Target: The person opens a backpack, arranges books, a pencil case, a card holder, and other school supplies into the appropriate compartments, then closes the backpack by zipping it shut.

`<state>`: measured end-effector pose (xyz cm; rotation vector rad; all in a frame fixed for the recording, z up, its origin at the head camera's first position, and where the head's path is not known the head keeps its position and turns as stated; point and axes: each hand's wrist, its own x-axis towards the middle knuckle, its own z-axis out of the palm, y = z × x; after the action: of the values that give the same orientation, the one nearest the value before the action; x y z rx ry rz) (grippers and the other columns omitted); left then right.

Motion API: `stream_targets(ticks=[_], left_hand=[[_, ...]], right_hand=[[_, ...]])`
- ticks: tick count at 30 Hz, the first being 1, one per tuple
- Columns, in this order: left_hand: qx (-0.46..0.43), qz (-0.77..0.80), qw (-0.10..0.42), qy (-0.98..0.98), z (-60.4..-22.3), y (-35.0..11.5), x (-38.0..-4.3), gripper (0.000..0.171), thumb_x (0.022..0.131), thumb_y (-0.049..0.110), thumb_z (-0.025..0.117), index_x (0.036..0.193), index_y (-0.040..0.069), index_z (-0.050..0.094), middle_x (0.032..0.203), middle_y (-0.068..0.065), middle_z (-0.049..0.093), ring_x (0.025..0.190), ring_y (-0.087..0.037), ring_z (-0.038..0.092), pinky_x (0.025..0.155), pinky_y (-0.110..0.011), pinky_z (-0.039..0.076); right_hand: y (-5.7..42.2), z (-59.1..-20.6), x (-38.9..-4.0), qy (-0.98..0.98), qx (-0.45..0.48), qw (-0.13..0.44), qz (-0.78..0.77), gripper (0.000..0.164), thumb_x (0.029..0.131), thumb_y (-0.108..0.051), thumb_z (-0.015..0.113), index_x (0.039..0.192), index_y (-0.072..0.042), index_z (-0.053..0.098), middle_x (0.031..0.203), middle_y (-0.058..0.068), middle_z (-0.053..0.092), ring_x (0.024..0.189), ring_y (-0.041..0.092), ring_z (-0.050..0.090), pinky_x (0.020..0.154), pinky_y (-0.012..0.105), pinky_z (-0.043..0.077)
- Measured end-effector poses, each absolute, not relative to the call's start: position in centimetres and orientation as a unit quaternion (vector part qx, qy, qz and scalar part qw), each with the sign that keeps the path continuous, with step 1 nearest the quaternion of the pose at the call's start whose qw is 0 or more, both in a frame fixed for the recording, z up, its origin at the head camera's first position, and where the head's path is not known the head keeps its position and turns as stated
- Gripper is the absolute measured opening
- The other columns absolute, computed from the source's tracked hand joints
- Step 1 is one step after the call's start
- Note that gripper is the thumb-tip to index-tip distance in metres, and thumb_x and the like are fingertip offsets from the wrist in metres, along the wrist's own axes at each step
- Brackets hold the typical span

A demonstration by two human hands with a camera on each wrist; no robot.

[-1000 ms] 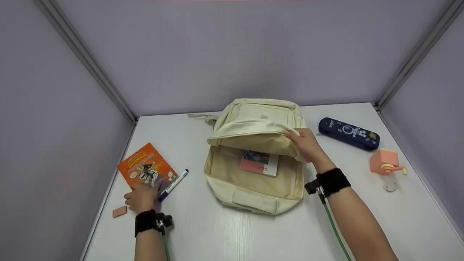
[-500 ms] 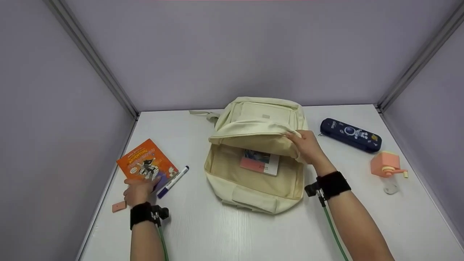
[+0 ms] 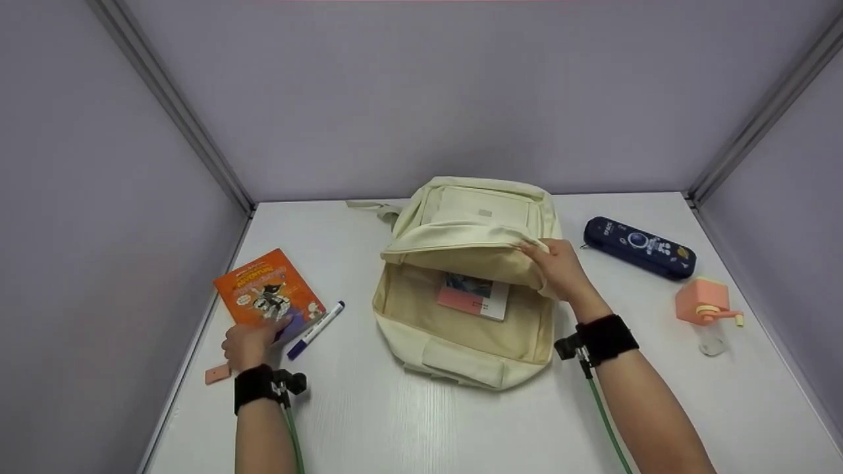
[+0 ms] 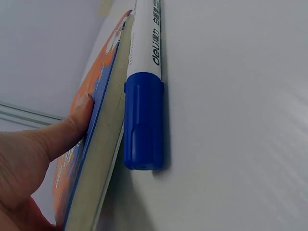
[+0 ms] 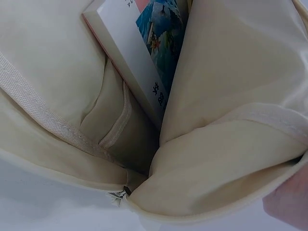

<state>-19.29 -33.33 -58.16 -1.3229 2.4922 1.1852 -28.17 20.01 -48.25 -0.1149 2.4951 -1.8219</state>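
My left hand (image 3: 250, 342) grips an orange book (image 3: 260, 280) with a cartoon cover by its near corner. In the left wrist view the thumb (image 4: 79, 118) presses on the cover, and a shadow lies under the book's page edge (image 4: 96, 168). Alongside that edge lies a white marker with a blue cap (image 4: 144, 120). My right hand (image 3: 560, 266) pinches the raised front flap of a cream backpack (image 3: 461, 336), holding its mouth wide. Inside the backpack lies a second book (image 3: 473, 299), pink and white with a blue picture, partly covered by the flap.
A small pink block (image 3: 217, 374) lies left of my left wrist. To the right are a navy pencil case (image 3: 639, 249) with an astronaut print and a pink pencil sharpener (image 3: 703, 301) with a crank. Panel walls (image 3: 421, 99) enclose the table (image 3: 395, 434).
My left hand has shifted slightly forward and left around the book's near corner, uncovering more of the purple part of the cover. The right hand holds the flap as before.
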Motion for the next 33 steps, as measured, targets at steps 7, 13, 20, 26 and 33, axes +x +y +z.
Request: stream_targets(ticks=[7, 13, 20, 26, 33], left_hand=[[-0.413, 0.484, -0.058, 0.77, -56.8, -33.0, -20.0, 0.089, 0.082, 0.031, 0.079, 0.139, -0.013, 0.027, 0.128, -0.032, 0.046, 0.117, -0.045, 0.048, 0.097, -0.054, 0.04], [-0.376, 0.574, -0.13, 0.715, -54.9, -32.1, -21.1, 0.055, 0.092, 0.01, 0.063, 0.137, -0.009, 0.038, 0.121, -0.022, 0.05, 0.105, -0.035, 0.057, 0.08, -0.037, 0.052], [-0.359, 0.685, -0.139, 0.618, -53.9, -31.5, -21.9, 0.06, 0.095, 0.003, 0.057, 0.148, -0.006, 0.029, 0.129, -0.024, 0.048, 0.108, -0.033, 0.063, 0.073, -0.031, 0.057], [-0.349, 0.714, -0.157, 0.587, -53.1, -31.0, -22.0, 0.057, 0.096, 0.001, 0.054, 0.148, -0.007, 0.03, 0.125, -0.025, 0.053, 0.093, -0.022, 0.069, 0.073, -0.031, 0.056], [-0.309, 0.749, -0.169, 0.561, -51.1, -29.4, -21.8, 0.051, 0.098, 0.004, 0.056, 0.144, -0.007, 0.038, 0.106, -0.015, 0.064, 0.075, -0.014, 0.071, 0.067, -0.032, 0.057]], right_hand=[[19.2, -46.0, -26.7, 0.811, -0.043, 0.022, -0.583, 0.035, 0.098, -0.015, 0.062, 0.08, 0.015, 0.059, 0.063, 0.002, 0.056, 0.058, 0.014, 0.051, 0.054, 0.023, 0.042], [19.3, -46.0, -26.5, 0.794, -0.06, 0.022, -0.605, 0.034, 0.099, -0.012, 0.059, 0.082, 0.017, 0.06, 0.055, 0.001, 0.048, 0.049, 0.009, 0.044, 0.048, 0.021, 0.037], [19.1, -46.1, -26.5, 0.798, -0.068, 0.013, -0.599, 0.038, 0.099, -0.013, 0.061, 0.079, 0.019, 0.058, 0.056, 0.001, 0.047, 0.051, 0.009, 0.044, 0.05, 0.021, 0.038], [19.3, -46.5, -27.0, 0.779, -0.052, 0.026, -0.624, 0.039, 0.098, -0.013, 0.062, 0.076, 0.018, 0.054, 0.053, 0.0, 0.045, 0.047, 0.011, 0.042, 0.046, 0.022, 0.036], [20.1, -48.9, -28.7, 0.78, -0.049, 0.011, -0.624, 0.037, 0.096, -0.022, 0.065, 0.069, 0.002, 0.059, 0.05, -0.006, 0.043, 0.045, 0.007, 0.041, 0.044, 0.021, 0.035]])
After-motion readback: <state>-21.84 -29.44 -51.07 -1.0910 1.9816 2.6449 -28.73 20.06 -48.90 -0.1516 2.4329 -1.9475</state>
